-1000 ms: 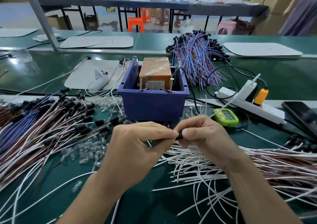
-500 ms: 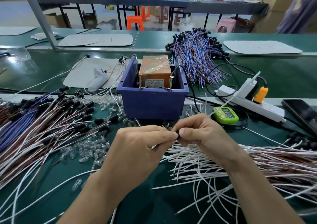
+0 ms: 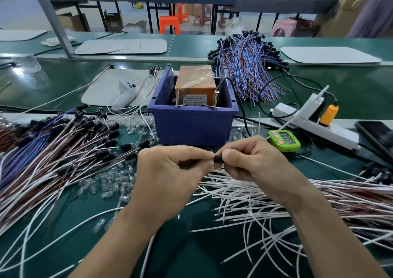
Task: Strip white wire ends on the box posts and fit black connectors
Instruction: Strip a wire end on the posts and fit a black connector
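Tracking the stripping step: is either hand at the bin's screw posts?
No, the left hand and right hand pinch a black connector in front of the blue bin.

No text was legible to you: the white label (image 3: 194, 103) on the orange box (image 3: 195, 78) carried print too small to read, and the green timer (image 3: 284, 143) toward the tabletop's right edge showed only blurred digits.
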A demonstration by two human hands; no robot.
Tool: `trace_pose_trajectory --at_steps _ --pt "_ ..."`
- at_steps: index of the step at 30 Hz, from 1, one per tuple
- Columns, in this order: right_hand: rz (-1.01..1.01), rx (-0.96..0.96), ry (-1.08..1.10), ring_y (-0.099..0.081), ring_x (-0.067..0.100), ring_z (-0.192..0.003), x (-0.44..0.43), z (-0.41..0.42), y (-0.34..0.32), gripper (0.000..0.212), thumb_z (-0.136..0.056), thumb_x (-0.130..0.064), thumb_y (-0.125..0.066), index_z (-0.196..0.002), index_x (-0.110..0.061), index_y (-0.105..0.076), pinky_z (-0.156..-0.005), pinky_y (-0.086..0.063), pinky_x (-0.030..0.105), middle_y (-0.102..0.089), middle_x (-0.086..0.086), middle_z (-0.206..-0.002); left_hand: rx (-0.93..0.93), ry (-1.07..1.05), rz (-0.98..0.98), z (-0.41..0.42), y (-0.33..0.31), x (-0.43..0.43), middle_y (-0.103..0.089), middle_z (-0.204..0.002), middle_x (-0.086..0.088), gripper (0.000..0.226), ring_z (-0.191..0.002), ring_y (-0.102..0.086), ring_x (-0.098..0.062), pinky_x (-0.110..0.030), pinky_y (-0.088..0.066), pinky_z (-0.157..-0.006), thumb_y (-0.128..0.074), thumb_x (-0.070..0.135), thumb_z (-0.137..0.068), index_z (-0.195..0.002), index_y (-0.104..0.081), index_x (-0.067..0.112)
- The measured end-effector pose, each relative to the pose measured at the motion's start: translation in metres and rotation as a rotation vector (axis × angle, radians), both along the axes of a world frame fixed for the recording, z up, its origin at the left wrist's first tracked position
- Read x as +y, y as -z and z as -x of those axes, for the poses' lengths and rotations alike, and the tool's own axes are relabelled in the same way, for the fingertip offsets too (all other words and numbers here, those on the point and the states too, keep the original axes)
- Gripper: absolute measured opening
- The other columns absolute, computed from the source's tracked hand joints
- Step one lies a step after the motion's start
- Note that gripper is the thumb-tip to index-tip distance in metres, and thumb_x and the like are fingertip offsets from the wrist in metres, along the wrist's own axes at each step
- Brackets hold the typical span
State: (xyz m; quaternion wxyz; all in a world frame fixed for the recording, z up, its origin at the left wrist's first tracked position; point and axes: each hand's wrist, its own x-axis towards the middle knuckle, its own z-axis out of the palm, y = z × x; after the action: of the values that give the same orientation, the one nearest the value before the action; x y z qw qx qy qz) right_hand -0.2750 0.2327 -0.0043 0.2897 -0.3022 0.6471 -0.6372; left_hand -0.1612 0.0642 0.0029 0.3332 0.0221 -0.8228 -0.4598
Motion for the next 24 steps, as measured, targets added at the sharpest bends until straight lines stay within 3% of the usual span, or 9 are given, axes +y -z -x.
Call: trace_pose_trajectory --at_steps 5,10,13,18,21,24 --pt "-0.027 0.025 0.029 -0.042 0.007 -0.05 -0.001 0.001 0.001 0.028 -0.092 -0.023 -0.061 -0.085 0.0 -0.075 -0.048 -0.033 0.013 -0.052 0.003 -0.053 -0.114 0.039 -0.12 0.008 0.002 -0.002 -0.075 -0.068 0.02 0.028 -0.059 -0.07 0.001 -0.01 -0.05 -0.057 -0.09 0.008 -0.073 -0.078 -0.083 0.034" --pt "-0.032 0.038 0.0 -0.04 0.009 -0.049 0.0 0.001 0.002 0.027 -0.093 -0.024 -0.062 -0.081 -0.004 -0.076 -0.047 -0.032 0.014 -0.053 0.003 -0.054 -0.045 0.07 0.014 0.003 0.003 -0.007 -0.077 -0.08 0.022 0.021 -0.07 -0.074 0.0 -0.018 -0.058 -0.065 -0.087 0.014 -0.075 -0.086 -0.084 0.031" --pt "-0.042 0.084 -0.014 -0.042 0.012 -0.049 -0.001 0.001 0.003 0.027 -0.094 -0.022 -0.061 -0.084 0.0 -0.075 -0.047 -0.034 0.017 -0.058 0.005 -0.056 -0.005 0.076 0.038 0.001 0.004 -0.006 -0.078 -0.085 0.021 0.021 -0.074 -0.074 0.003 -0.015 -0.057 -0.068 -0.088 0.01 -0.075 -0.087 -0.084 0.026" --pt "0.111 0.01 -0.007 -0.051 0.021 -0.061 0.004 0.005 0.001 0.019 -0.088 -0.023 -0.071 -0.095 -0.007 -0.079 -0.057 -0.042 0.023 -0.068 0.012 -0.071 -0.013 0.061 -0.199 0.005 -0.002 0.001 -0.077 -0.075 0.015 0.023 -0.066 -0.074 -0.005 -0.014 -0.055 -0.062 -0.089 0.013 -0.073 -0.081 -0.083 0.033" --pt "0.198 -0.077 -0.002 -0.055 0.024 -0.069 0.008 0.007 0.001 0.034 -0.077 -0.031 -0.08 -0.1 -0.006 -0.077 -0.064 -0.047 0.026 -0.07 0.017 -0.08 -0.021 0.092 -0.376 0.005 -0.003 0.004 -0.078 -0.073 0.006 0.019 -0.064 -0.075 -0.012 -0.017 -0.056 -0.061 -0.087 0.016 -0.072 -0.085 -0.084 0.03" --pt "0.283 -0.178 -0.065 -0.063 0.021 -0.077 0.008 0.007 0.003 0.043 -0.074 -0.032 -0.088 -0.103 -0.003 -0.075 -0.069 -0.051 0.024 -0.072 0.016 -0.085 -0.036 0.117 -0.385 0.003 -0.004 0.006 -0.079 -0.074 0.006 0.021 -0.065 -0.076 -0.012 -0.017 -0.057 -0.062 -0.087 0.017 -0.071 -0.084 -0.084 0.033"
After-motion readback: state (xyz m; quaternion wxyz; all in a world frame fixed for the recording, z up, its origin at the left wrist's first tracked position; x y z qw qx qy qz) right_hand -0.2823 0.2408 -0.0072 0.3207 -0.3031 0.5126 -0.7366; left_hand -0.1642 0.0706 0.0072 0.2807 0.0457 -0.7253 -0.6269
